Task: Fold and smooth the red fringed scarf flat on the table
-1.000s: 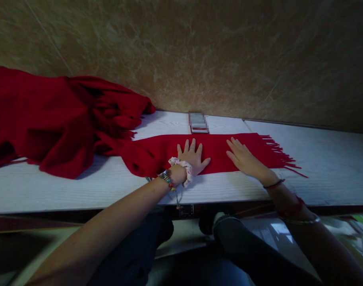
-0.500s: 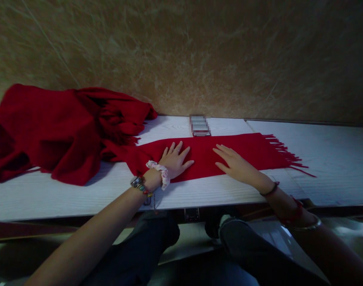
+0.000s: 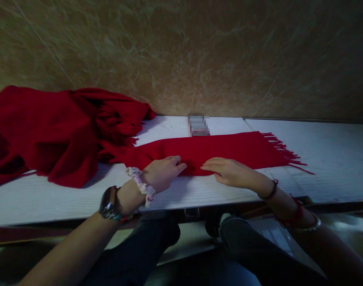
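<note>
A red fringed scarf [image 3: 235, 147] lies stretched across a white wood-grain surface [image 3: 229, 194], its strip folded narrow and its tassels at the right. My left hand [image 3: 162, 173] has its fingers curled on the scarf near the front edge, closed on the cloth, the fingertips partly hidden. To the right, my right hand [image 3: 230, 172] rests at that same edge, fingers pressed together over the fabric and thumb below them. The rest of the scarf sits in a loose, rumpled heap [image 3: 44, 135] at the left.
Behind the strip, against the brown marbled wall [image 3: 181, 59], lies a small blurred rectangular object [image 3: 198, 125]. The surface's front edge runs just above my legs [image 3: 134, 246]. A seam crosses the surface at the right.
Both hands were spread flat on the scarf. They have drawn back to its near edge, and the fingers have closed there. The heap at the left looks much the same.
</note>
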`<state>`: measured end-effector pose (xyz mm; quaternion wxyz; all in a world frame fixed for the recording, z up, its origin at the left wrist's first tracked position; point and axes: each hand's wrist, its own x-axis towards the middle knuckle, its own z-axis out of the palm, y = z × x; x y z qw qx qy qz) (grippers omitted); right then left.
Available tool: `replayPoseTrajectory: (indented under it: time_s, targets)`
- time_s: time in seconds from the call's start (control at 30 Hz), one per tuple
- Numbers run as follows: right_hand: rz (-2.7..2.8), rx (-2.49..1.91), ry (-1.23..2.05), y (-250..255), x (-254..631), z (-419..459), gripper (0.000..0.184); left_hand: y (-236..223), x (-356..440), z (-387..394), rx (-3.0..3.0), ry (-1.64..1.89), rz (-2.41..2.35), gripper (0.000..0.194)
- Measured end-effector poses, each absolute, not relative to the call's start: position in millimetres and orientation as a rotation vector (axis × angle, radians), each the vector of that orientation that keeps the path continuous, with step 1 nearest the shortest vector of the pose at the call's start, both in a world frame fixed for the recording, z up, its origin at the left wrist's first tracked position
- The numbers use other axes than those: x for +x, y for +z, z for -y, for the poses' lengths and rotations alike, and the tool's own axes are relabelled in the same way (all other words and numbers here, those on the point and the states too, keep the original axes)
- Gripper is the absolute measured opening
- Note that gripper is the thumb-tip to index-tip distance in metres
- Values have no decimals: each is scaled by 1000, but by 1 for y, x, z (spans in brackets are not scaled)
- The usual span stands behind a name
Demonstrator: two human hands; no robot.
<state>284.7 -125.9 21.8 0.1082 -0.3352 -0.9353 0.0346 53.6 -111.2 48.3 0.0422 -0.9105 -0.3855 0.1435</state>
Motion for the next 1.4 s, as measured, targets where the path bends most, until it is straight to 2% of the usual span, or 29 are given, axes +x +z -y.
replayPoseTrajectory:
  time_s: [0.13, 0.43, 1.13, 1.33, 1.4]
  targets:
    - [2681, -1055, 18, 18, 274, 130, 35, 50, 55, 111, -2732, 363, 1183, 36]
    - [2667, -1085, -360, 10, 260, 131, 15, 51, 55, 115, -2697, 206, 1113, 27]
    - [2645, -851, -520, 5, 273, 128, 25, 42, 40, 129, -2655, 125, 1071, 20]
    - [2657, -853, -483, 4, 271, 129, 26, 41, 30, 135, -2705, 155, 1055, 30]
    - [2646, -843, -478, 4, 269, 129, 26, 42, 29, 135, -2682, 165, 1082, 28]
